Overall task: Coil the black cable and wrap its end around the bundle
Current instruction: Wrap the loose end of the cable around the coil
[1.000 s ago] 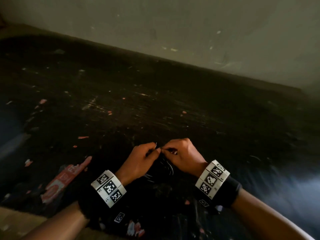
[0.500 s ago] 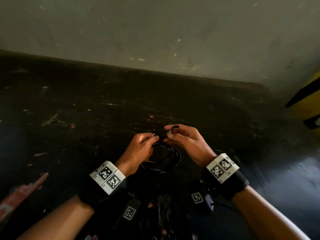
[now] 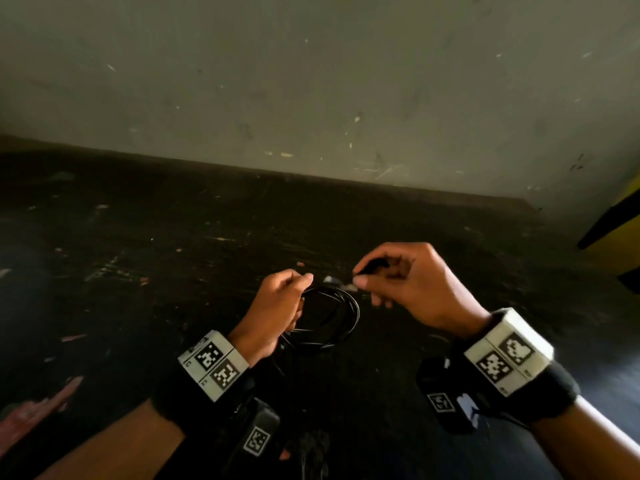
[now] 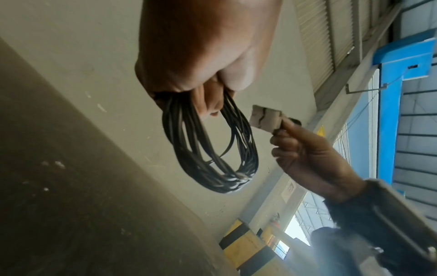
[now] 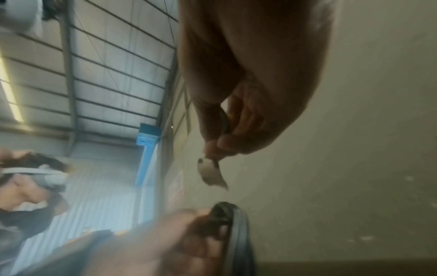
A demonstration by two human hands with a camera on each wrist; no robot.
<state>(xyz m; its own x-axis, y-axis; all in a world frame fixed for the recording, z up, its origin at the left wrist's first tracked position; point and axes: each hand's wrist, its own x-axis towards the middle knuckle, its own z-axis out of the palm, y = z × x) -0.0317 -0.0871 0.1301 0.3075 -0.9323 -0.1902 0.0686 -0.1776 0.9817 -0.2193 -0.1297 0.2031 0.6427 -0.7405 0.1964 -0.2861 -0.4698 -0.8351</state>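
Observation:
The black cable [image 3: 341, 315] is wound into a round bundle of several loops [image 4: 212, 155]. My left hand [image 3: 277, 306] grips the bundle at its top, and the loops hang below the fist [image 4: 198, 61]. To its right, my right hand [image 3: 401, 282] pinches the cable's end by a black plug with a silver metal connector [image 4: 266, 118] between thumb and finger. The connector [image 5: 211, 172] points toward the bundle, a short gap away from it. In the right wrist view the bundle [image 5: 236, 233] shows blurred at the bottom.
A dark, scratched table surface [image 3: 173, 254] lies under both hands, ending at a grey wall [image 3: 311, 81]. A yellow and black striped post [image 3: 620, 237] stands at the right edge. Pink scraps [image 3: 31, 417] lie at the near left.
Both hands have risen from the table with the cable. The right hand has drawn away to the right with the plug end, opening a gap from the left hand's bundle.

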